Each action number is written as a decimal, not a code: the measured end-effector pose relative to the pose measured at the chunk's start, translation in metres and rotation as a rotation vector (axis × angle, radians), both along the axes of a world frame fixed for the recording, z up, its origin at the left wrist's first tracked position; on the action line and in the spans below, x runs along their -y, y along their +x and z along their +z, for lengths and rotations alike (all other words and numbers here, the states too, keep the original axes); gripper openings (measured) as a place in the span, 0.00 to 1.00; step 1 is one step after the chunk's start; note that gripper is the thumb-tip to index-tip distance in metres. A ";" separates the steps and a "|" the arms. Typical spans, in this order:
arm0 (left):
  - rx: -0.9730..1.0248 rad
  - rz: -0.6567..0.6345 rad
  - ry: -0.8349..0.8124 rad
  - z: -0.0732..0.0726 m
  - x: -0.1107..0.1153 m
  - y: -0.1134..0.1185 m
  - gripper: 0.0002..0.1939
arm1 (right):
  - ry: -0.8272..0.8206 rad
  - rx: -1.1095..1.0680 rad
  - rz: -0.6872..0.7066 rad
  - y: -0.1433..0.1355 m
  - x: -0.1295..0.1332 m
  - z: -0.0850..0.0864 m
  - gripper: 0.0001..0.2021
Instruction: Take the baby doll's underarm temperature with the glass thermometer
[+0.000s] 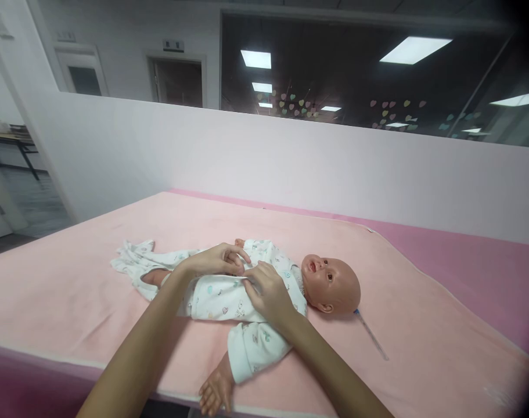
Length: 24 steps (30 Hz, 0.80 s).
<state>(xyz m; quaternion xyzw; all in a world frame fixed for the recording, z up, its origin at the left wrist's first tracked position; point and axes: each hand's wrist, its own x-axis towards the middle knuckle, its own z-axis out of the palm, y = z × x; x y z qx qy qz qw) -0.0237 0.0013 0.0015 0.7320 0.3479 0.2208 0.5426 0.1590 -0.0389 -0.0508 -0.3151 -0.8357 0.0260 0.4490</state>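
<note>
A baby doll (331, 284) lies on its back, its bald head to the right and its legs to the left. It wears a white printed top (225, 299); white printed pants (133, 255) are bunched around its legs. My left hand (223, 259) is over the doll's belly, its fingers curled and pinched at the top's front edge. Beside it, my right hand (270, 290) is closed on the same cloth at the chest, thumb toward the left hand. The fingertips partly hide the fabric between them. The doll's near arm (218, 386) reaches toward the table's front edge.
A thin clear stick with a blue end, like a thermometer (372, 335), lies by the doll's head. Under everything is a pink blanket (64, 290) over a darker pink table cover (473, 273). A white partition (334, 168) stands behind; another table (11, 139) is at far left.
</note>
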 end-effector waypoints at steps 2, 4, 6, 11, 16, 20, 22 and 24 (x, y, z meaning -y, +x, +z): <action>0.006 -0.002 0.014 0.001 0.000 0.000 0.16 | -0.005 0.002 -0.067 -0.002 0.000 -0.002 0.05; 0.015 -0.008 0.038 0.001 0.000 0.000 0.16 | -0.009 0.003 -0.118 -0.003 0.000 -0.003 0.04; 0.022 -0.015 0.054 0.001 0.000 0.000 0.15 | -0.019 0.001 -0.145 -0.004 0.000 -0.004 0.04; 0.020 -0.017 0.060 -0.001 -0.002 0.000 0.15 | -0.050 -0.012 -0.172 -0.005 -0.001 -0.005 0.03; 0.027 -0.026 0.070 -0.002 -0.002 -0.001 0.15 | -0.127 -0.066 -0.127 -0.004 0.000 -0.001 0.04; 0.026 -0.027 0.075 0.000 -0.002 -0.001 0.14 | -0.208 -0.128 -0.079 -0.002 0.001 0.004 0.03; 0.026 -0.040 0.077 0.001 -0.002 -0.001 0.14 | -0.230 -0.153 -0.087 -0.002 0.001 0.005 0.04; 0.021 -0.049 0.075 0.001 -0.002 0.000 0.14 | -0.237 -0.169 -0.104 -0.003 0.001 0.004 0.03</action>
